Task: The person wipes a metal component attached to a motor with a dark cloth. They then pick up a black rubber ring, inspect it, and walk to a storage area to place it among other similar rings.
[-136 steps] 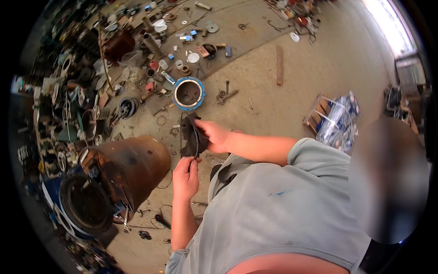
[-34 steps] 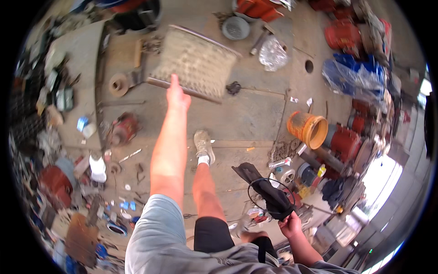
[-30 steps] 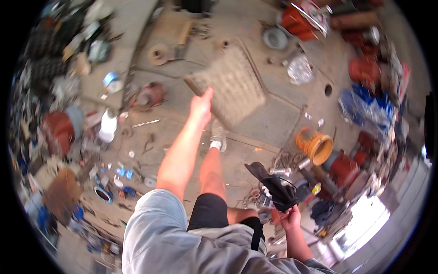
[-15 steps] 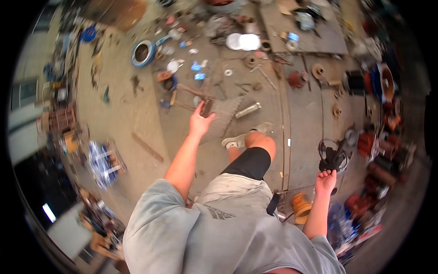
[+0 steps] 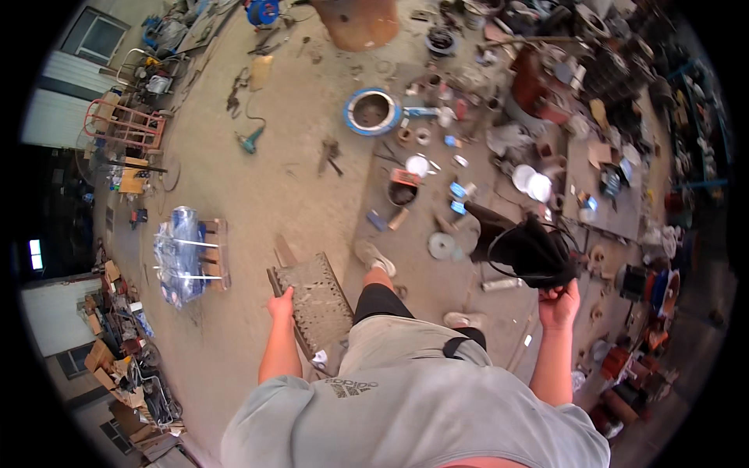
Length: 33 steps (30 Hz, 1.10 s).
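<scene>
At my left side, my left hand [image 5: 282,303] grips the long edge of a flat rectangular panel [image 5: 316,300]. Its face is grey and pitted, its rim dark, and a brown bar [image 5: 285,251] juts out at the far end; I cannot tell its exact kind. Out to the right, my right hand [image 5: 556,303] is closed on the lower end of a black, hood-like thing [image 5: 534,249] with a thin curved loop. A dark flat part at its far left seems to belong to it. Both things hang above the floor, apart from each other.
Ahead lie a blue-rimmed ring [image 5: 371,111], a dark pot [image 5: 402,191], blue boxes and white discs [image 5: 531,182]. A green power tool [image 5: 250,140] with a cord rests farther left. Left stands a plastic-wrapped load [image 5: 181,257] on a pallet. Machine parts crowd the right.
My view has turned left. My left hand has drawn the panel back beside my left leg. The black thing in my right hand now reaches farther forward, and my legs have stepped.
</scene>
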{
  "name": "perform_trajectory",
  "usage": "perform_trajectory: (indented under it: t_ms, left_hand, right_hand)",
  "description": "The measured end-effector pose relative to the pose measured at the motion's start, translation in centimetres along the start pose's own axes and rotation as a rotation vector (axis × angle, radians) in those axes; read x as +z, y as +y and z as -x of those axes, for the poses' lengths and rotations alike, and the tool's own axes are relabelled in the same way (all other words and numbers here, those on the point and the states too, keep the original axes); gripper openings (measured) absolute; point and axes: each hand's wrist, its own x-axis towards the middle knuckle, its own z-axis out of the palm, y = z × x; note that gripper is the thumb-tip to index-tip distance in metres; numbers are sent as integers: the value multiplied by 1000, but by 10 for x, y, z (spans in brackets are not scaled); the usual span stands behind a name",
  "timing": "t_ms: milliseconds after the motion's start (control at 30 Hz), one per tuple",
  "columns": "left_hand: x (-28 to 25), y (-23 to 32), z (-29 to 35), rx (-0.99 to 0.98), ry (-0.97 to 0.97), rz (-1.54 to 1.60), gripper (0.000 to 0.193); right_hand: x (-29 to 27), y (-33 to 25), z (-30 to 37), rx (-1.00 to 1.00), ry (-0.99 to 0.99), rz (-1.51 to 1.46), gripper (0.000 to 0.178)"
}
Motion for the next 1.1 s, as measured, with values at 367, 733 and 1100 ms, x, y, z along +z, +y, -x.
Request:
perform_trajectory:
  t_ms: [367, 733, 1100]
  left_hand:
    - [-119, 358, -334, 557, -268, -128, 57]
    - [25, 703, -689, 967, -471, -559, 69]
    - [119, 933, -864, 1030, -670, -685, 74]
  right_hand:
    - [510, 234, -139, 63, -232, 11, 25]
    - [839, 517, -431, 168, -268, 168, 28]
    - [1112, 599, -567, 126, -118, 135, 13]
